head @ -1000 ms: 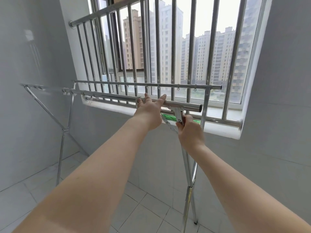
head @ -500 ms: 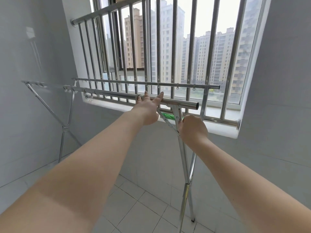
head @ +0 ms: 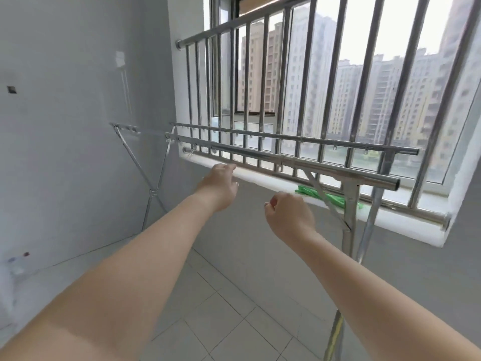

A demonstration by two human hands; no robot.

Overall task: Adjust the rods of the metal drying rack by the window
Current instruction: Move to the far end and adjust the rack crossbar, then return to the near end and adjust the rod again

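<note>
The metal drying rack stands under the barred window. Its near rod runs from the left end bracket to an open tube end at the right. A thinner far rod with small hooks runs parallel behind it. The right upright leg carries a diagonal brace. My left hand hovers below the near rod, fingers curled, touching nothing. My right hand is a loose fist left of the upright, holding nothing.
A green object lies on the white window sill behind the rack. The rack's left crossed legs stand by the grey wall. Window guard bars rise behind the rods. Tiled floor lies below.
Both hands have let go of the rack: the left came off the near rod, the right off the upright, and both drew back leftward. The view swung left.
</note>
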